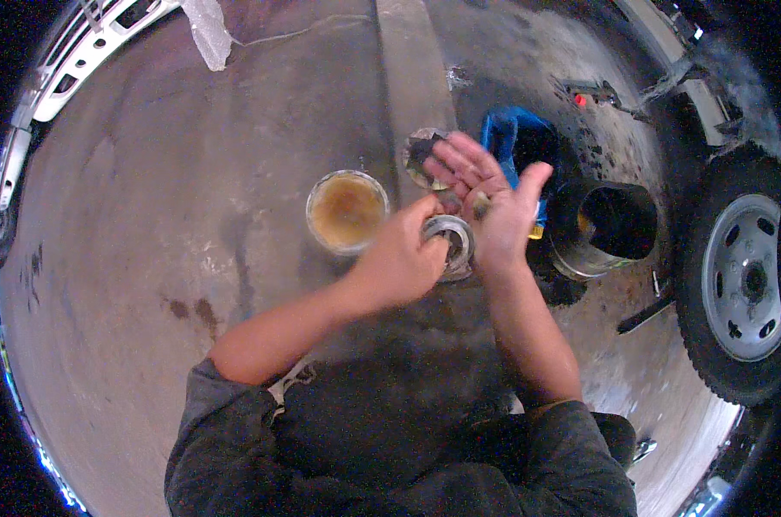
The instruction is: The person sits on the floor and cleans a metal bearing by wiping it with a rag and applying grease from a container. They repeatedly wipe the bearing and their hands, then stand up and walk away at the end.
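My left hand (405, 250) curls its fingers around the edge of a round grey metal piece with a hollow centre (449, 237); its lower end is hard to make out. The left thumb lies at the ring's opening, and the forefinger reaches toward my right palm. Turned palm up, my right hand (492, 202) has its fingers stretched out and its thumb apart. A small yellowish-grey dab (481, 204) sits in that palm. Left of both hands stands a round tub (311, 215) with tan, paste-like contents. Behind the right fingertips is a round shallow container (415, 172) with dark contents, partly hidden.
A cut-open blue jug (500, 129) and a dark, open-topped can (571, 258) stand to the right. Farther right is a wheel with a tyre (701, 345). A dark bar (645, 317) lies on the stained concrete floor (149, 198). Clear plastic (208, 34) hangs at the upper left.
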Demonstrator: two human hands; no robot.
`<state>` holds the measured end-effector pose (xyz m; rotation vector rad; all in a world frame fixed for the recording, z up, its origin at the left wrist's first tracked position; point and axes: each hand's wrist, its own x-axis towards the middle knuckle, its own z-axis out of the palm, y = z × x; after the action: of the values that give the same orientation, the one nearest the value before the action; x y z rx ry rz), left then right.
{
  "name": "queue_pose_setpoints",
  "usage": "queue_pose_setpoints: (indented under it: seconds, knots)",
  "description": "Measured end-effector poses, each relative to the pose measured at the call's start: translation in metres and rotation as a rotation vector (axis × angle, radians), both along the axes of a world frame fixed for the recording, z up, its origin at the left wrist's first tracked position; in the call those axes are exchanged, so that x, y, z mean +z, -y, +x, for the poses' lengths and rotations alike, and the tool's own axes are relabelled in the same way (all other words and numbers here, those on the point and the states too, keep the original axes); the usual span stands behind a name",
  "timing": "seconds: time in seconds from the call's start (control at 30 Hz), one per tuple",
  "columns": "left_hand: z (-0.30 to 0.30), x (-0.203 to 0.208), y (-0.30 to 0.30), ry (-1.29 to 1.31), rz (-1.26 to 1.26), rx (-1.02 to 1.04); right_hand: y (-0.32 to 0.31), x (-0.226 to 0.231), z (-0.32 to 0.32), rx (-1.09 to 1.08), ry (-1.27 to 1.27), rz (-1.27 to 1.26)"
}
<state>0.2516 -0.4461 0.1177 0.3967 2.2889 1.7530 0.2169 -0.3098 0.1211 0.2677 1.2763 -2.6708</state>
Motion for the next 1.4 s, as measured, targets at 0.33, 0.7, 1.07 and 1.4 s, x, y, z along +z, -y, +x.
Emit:
queue_pose_setpoints:
  seconds: [0.33, 0.7, 1.07, 1.4]
  knots:
    - [0.0, -0.001, -0.001, 0.015, 0.099, 0.086, 0.003, -0.017, 0.014, 0.366, -0.188, 0.305]
    - [0.002, 0.002, -0.007, -0.275, -0.236, 0.041, 0.013, 0.002, 0.007, -0.006, -0.157, 0.737]
    - [-0.006, 0.01, -0.008, -0.073, -0.001, 0.1, -0.01, 0.019, 0.0, 0.153, -0.125, -0.121]
    - [-0.008, 0.034, -0.025, -0.151, 0.107, 0.042, -0.004, -0.039, 0.004, 0.222, 0.044, -0.216]
